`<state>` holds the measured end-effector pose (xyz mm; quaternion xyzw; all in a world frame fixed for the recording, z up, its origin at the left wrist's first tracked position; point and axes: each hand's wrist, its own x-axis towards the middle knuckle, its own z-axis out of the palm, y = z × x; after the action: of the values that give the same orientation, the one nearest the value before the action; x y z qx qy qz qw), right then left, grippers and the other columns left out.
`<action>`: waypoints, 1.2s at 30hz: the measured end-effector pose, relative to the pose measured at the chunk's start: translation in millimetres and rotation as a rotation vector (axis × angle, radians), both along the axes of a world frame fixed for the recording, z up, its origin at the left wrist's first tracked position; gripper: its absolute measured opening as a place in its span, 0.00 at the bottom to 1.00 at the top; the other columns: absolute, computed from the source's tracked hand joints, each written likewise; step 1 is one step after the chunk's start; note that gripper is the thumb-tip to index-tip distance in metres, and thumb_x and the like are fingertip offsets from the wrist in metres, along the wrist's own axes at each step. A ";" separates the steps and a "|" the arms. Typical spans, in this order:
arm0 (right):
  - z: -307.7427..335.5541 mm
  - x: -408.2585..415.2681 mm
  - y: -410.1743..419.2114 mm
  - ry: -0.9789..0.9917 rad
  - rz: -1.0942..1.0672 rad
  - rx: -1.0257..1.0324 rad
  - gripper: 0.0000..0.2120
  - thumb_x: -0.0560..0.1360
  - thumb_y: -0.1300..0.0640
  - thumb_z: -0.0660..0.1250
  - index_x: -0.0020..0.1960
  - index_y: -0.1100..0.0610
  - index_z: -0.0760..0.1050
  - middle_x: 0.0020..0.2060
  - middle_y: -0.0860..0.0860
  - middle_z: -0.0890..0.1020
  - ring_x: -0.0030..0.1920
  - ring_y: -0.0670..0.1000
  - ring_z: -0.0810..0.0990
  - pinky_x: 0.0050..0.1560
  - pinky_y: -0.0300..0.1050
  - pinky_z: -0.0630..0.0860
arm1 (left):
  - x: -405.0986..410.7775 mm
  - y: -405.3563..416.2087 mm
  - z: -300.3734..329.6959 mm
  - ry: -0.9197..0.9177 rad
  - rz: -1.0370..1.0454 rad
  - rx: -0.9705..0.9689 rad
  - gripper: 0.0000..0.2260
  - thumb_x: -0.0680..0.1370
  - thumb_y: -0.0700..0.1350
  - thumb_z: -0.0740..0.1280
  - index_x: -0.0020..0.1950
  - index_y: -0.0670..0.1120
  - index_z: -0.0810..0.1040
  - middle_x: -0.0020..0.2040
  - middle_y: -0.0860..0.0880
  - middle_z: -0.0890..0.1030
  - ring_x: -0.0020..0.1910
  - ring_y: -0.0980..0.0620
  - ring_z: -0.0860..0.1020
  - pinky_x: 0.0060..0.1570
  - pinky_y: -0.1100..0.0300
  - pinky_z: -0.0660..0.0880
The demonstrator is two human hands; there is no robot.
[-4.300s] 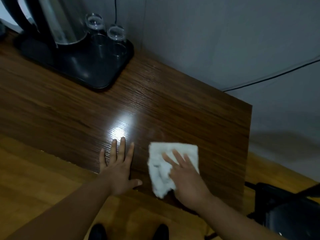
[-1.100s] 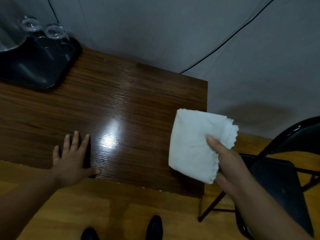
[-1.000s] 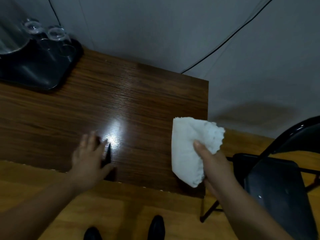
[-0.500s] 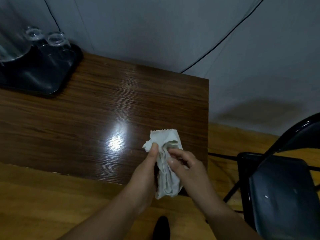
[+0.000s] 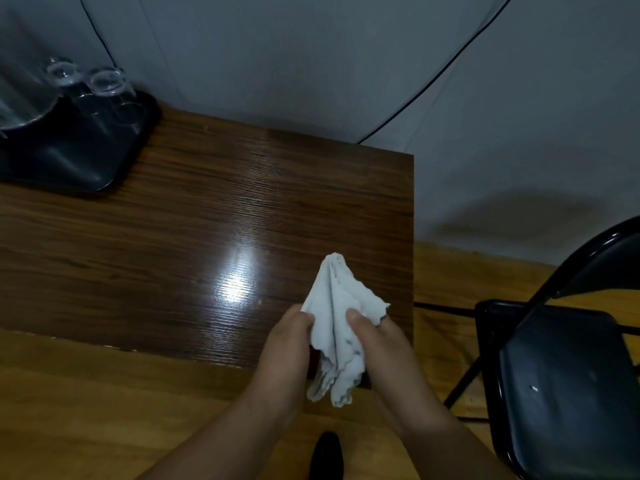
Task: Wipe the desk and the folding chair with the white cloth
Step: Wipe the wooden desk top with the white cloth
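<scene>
We see the white cloth [image 5: 335,327] bunched into a loose, peaked bundle, held up between both hands above the desk's [image 5: 180,244] near right corner, at about 5 o'clock from the bright glare on the wood. Its top comes to a soft point, its folds run lengthwise, and its wavy, scalloped edges hang down below the hands; faint grey marks show along the lower folds. Our left hand [image 5: 287,344] pinches the cloth's left side with fingers curled together, and our right hand [image 5: 381,344] grips the right side, thumb pressed on the front; we cannot make out the other right fingers, which sit behind the fabric. The cloth covers the desk edge beneath it, so we cannot tell whether it touches the wood.

The desk is dark brown with fine grain. At 3 o'clock from the cloth stands the black folding chair [image 5: 568,386], its seat and curved back cut off by the right and bottom edges. At 10 o'clock, on the far left of the desk, lies a black tray [image 5: 79,157] with two upturned clear glasses [image 5: 104,83]; whatever else stands on it is cut off by the frame. A dark shoe tip [image 5: 325,455] shows at 6 o'clock on the wooden floor [image 5: 86,410]
</scene>
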<state>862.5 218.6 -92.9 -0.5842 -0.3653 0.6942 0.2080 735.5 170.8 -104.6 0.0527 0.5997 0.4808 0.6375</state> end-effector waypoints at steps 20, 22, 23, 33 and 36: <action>1.7 7.6 12.9 0.245 0.014 -0.170 0.31 0.72 0.40 0.70 0.68 0.56 0.76 0.59 0.60 0.84 0.60 0.61 0.84 0.67 0.62 0.75 | -11.4 -18.0 -4.2 0.030 -0.509 0.267 0.34 0.73 0.51 0.78 0.68 0.75 0.64 0.66 0.62 0.80 0.66 0.58 0.79 0.66 0.53 0.76; 1.1 10.9 11.1 0.234 0.099 -0.114 0.30 0.71 0.44 0.73 0.70 0.53 0.74 0.60 0.58 0.85 0.60 0.60 0.84 0.65 0.63 0.77 | -14.1 -21.0 -7.5 -0.006 -0.450 0.278 0.35 0.76 0.51 0.75 0.77 0.63 0.61 0.68 0.58 0.80 0.67 0.54 0.78 0.69 0.47 0.73; -0.1 12.0 10.2 0.225 0.136 -0.090 0.28 0.73 0.47 0.73 0.70 0.53 0.73 0.60 0.57 0.85 0.60 0.60 0.84 0.64 0.63 0.77 | -14.7 -22.1 -7.8 -0.019 -0.420 0.272 0.35 0.76 0.51 0.75 0.78 0.60 0.61 0.68 0.56 0.80 0.67 0.52 0.79 0.69 0.45 0.73; -11.6 17.2 5.7 0.238 0.014 -0.112 0.20 0.73 0.51 0.71 0.61 0.61 0.81 0.57 0.64 0.84 0.59 0.65 0.83 0.63 0.63 0.78 | -15.1 -28.0 -18.1 -0.111 -0.240 0.220 0.25 0.72 0.56 0.77 0.68 0.58 0.77 0.63 0.45 0.84 0.61 0.41 0.82 0.64 0.41 0.77; -13.1 20.3 7.3 0.269 -0.095 -0.154 0.27 0.70 0.49 0.73 0.64 0.63 0.78 0.58 0.65 0.84 0.59 0.65 0.83 0.57 0.59 0.82 | -17.2 -29.1 -20.7 -0.111 -0.235 0.223 0.20 0.76 0.54 0.74 0.67 0.53 0.80 0.63 0.43 0.83 0.63 0.40 0.81 0.63 0.42 0.77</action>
<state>882.9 225.8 -106.0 -0.5167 -0.2518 0.7817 0.2420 718.2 141.6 -125.4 0.1663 0.4962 0.4686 0.7117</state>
